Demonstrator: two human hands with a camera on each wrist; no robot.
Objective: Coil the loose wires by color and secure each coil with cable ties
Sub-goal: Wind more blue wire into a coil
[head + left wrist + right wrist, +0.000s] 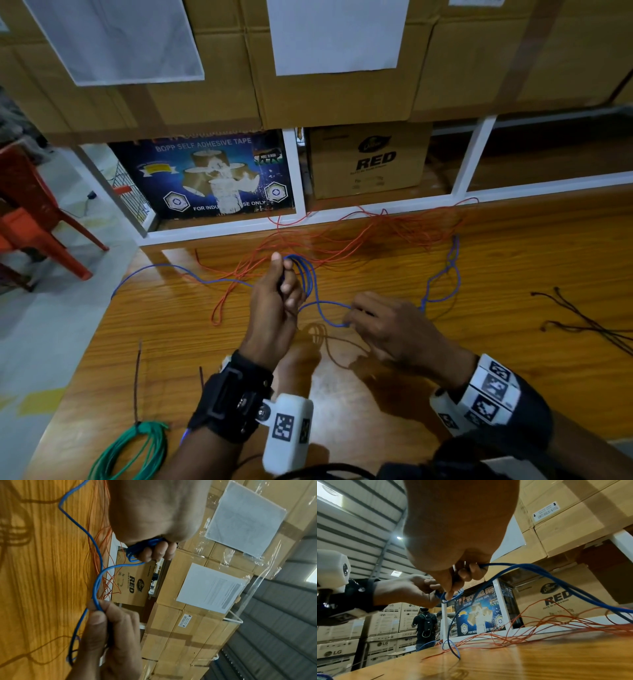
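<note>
The left hand is raised above the glossy wood-grain table, its fingers curled round a small bundle of round loops of the blue wire. The wire is smooth, plastic-sheathed and thicker than the others. From the loops a strand sags to the right hand, which pinches it between thumb and fingertips just beside the left. Past the right hand the blue wire trails off in a loose, kinked run to the far right; another tail runs out left of the left hand to the table edge.

Beyond both hands lies the orange wire, thin and tangled in wide, flat loops. Near the left forearm sits a green coil, neatly round and partly cut off by the frame's lower edge. Far right of the right hand lie thin dark cable ties; their heads are too small to make out.

In the wrist views the palms hide most of each grip, and only the fingertips show on the wire.
</note>
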